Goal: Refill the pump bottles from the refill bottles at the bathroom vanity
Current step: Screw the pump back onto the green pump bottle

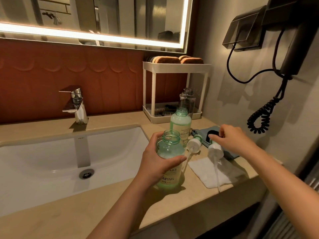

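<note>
Gripping the bottle with our left hand, fingers curled round it, we should keep it upright. Our right hand bends at a black thing; grip unclear.

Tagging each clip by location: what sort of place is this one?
Most likely a hotel bathroom vanity: a white basin with a chrome tap, a backlit mirror above, and what looks like a wall-mounted hair dryer on a coiled cord.

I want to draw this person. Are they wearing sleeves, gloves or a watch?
No sleeves show as far up as the picture reaches. The left hand and right hand are bare too, and no gloves, rings, watch or bracelet show.
</note>
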`<state>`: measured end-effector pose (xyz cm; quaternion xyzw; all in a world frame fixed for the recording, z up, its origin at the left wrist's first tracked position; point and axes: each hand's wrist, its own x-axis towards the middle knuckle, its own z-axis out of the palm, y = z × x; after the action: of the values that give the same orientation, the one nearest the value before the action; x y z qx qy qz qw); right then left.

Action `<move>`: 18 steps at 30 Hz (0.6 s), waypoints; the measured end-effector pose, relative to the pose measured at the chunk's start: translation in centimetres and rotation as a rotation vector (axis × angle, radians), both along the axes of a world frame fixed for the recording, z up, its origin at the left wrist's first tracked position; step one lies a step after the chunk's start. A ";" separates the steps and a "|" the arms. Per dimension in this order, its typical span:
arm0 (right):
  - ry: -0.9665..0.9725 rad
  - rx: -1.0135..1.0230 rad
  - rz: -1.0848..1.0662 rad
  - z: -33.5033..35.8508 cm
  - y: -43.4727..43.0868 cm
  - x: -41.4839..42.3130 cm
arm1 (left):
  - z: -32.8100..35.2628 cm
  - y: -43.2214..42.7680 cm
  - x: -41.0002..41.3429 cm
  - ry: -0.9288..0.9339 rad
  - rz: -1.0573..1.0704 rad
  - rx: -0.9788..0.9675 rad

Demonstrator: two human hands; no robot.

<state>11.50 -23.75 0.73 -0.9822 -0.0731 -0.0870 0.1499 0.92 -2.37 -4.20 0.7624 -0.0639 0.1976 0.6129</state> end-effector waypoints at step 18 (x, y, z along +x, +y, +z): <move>0.232 0.214 -0.174 -2.5 -0.7 -0.4 | 0.1 -0.3 -2.3 -0.011 0.004 -0.027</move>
<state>11.11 -24.42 -1.77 -0.9667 0.0398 0.0070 0.2527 -1.41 -2.65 -4.14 0.7531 -0.0631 0.2039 0.6223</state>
